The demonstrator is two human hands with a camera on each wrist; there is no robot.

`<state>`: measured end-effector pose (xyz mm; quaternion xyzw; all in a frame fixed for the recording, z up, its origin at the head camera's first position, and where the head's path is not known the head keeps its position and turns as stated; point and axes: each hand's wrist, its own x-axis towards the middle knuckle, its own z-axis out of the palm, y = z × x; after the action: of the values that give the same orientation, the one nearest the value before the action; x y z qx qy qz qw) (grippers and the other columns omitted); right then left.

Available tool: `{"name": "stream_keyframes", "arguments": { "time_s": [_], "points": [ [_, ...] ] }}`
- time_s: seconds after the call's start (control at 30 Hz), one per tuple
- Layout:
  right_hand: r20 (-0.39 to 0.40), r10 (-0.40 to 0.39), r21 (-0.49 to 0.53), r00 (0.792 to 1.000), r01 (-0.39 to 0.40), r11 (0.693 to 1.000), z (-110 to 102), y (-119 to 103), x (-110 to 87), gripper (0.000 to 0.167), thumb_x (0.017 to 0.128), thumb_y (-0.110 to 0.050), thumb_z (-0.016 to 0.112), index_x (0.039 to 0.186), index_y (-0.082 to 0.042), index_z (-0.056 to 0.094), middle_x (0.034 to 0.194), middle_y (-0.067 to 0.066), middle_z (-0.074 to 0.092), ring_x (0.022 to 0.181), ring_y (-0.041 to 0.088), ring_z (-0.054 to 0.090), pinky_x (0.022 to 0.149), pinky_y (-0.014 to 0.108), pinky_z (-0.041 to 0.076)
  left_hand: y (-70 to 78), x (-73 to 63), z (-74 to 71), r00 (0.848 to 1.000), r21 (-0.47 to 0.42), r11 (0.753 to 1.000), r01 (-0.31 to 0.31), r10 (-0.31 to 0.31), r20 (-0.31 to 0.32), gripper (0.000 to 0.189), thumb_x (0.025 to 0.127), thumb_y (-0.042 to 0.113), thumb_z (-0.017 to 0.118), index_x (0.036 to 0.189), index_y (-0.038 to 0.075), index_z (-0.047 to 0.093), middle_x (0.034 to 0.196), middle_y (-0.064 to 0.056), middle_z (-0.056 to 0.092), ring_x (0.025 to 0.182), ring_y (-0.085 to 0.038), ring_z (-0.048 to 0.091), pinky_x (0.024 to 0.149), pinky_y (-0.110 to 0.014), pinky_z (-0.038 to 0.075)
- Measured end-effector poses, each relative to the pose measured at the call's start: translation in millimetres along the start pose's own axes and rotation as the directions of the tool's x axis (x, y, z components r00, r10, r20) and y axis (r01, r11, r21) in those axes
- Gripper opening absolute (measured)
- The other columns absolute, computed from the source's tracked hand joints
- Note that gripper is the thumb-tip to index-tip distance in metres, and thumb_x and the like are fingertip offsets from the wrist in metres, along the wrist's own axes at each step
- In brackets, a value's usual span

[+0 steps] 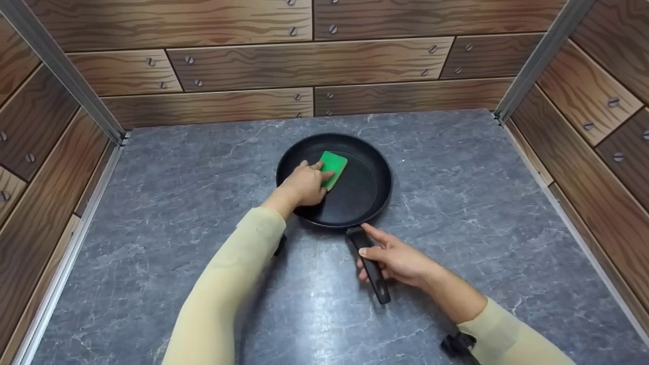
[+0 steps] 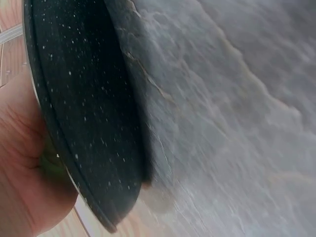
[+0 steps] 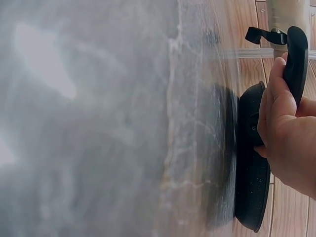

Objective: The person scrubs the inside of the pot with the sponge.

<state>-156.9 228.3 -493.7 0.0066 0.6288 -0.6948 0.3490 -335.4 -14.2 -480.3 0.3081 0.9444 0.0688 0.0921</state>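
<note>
A black frying pan lies on the grey marbled tabletop, its handle pointing toward me. Inside it, my left hand holds a green sponge against the pan's left side, fingers spread over its near edge. My right hand grips the handle near the pan, thumb on top and fingers passing underneath. The left wrist view shows the pan's speckled outer wall, which hides most of the sponge. In the right wrist view the fingers wrap the handle beside the pan.
Wood-plank patterned panels enclose the tabletop at the back and both sides. Metal corner posts stand at the back left and back right. A black strap mount sits on the right sleeve.
</note>
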Motion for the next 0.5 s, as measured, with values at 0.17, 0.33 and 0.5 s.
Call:
{"name": "stream_keyframes", "arguments": {
  "time_s": [0.17,0.33,0.5],
  "points": [
    [-0.002,-0.005,0.006,1.0,0.005,1.0,0,0,-0.4,0.09,0.109,-0.014,0.059,0.172,-0.014,-0.005,0.098,0.015,0.07,0.08,0.023,0.076,0.077,0.04,0.064,-5.3,-8.3,0.3,1.0,-0.009,1.0,0.009,-0.009,-0.006,0.056,0.105,0.023,0.059,0.16,0.018,0.05,0.164,-0.021,0.04,0.156,-0.029,0.033,0.128,-0.051,0.019],
    [0.0,-0.008,0.008,1.0,0.008,1.0,0,2,-0.4,0.091,0.108,-0.014,0.06,0.172,-0.013,-0.006,0.097,0.015,0.07,0.08,0.023,0.076,0.079,0.042,0.064,-7.9,-16.4,3.1,1.0,-0.032,0.999,0.03,-0.03,0.005,0.057,0.106,0.023,0.059,0.162,0.018,0.047,0.166,-0.019,0.039,0.157,-0.03,0.031,0.128,-0.052,0.018],
    [0.005,-0.019,0.005,1.0,0.019,1.0,-1,2,1.3,0.091,0.108,-0.014,0.06,0.171,-0.012,-0.006,0.097,0.016,0.07,0.079,0.023,0.076,0.078,0.041,0.064,-7.8,-24.4,3.2,0.999,-0.075,0.996,0.044,-0.044,-0.005,0.057,0.106,0.022,0.058,0.162,0.018,0.047,0.166,-0.018,0.039,0.158,-0.029,0.029,0.129,-0.052,0.015]
  ]
}}
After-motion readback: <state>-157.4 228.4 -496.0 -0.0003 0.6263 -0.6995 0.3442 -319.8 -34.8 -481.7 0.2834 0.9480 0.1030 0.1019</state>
